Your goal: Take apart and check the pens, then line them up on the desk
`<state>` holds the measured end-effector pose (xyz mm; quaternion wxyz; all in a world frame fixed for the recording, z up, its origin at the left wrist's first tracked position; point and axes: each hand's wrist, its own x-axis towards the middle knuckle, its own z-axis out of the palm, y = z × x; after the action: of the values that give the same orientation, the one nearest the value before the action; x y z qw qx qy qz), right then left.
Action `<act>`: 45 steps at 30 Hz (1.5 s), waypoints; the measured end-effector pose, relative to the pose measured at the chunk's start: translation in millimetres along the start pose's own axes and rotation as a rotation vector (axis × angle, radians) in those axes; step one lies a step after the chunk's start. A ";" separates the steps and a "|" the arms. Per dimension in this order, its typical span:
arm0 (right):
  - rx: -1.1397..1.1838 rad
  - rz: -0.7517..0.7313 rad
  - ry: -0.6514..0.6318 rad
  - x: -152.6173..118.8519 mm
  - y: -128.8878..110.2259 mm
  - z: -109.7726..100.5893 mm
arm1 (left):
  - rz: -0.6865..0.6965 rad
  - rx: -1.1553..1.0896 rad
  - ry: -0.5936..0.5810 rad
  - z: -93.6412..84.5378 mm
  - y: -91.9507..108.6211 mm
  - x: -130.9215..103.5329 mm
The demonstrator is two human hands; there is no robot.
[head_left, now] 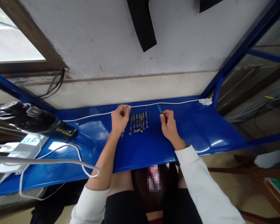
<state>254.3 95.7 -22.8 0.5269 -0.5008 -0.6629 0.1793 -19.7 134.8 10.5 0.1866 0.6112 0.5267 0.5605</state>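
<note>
My left hand is above the blue shelf, left of the row, with thumb and fingers pinched at the white cable. I cannot make out whether they grip the cable or something small. To the right, my right hand is closed around a slim teal piece, its tip pointing up and away from me; its lower part is hidden in my fingers. Between my hands lies a row of several slim dark metal pieces, resembling drill bits, with wider ends toward me. Another dark piece shows beside my left wrist.
The blue shelf has its front edge above my lap. A black bottle leans or lies at the left, near a white power strip with looped white cords. A crumpled white scrap sits at the back right, beside a blue post.
</note>
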 end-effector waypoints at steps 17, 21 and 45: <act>0.106 -0.197 -0.407 47.5 -22.9 41.8 | -0.247 -0.857 -0.260 45.1 24.3 -20.6; -0.031 -0.317 -0.438 65.7 -15.6 77.3 | -0.307 -0.852 -0.026 38.1 10.3 -7.5; -0.199 -0.294 -0.369 49.8 -10.6 81.8 | -0.320 -0.600 0.164 44.0 6.5 -7.4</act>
<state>180.3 157.3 -20.0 0.3654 -0.4071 -0.8280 0.1230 23.3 142.1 -1.1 0.4004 0.3916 0.4411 0.7012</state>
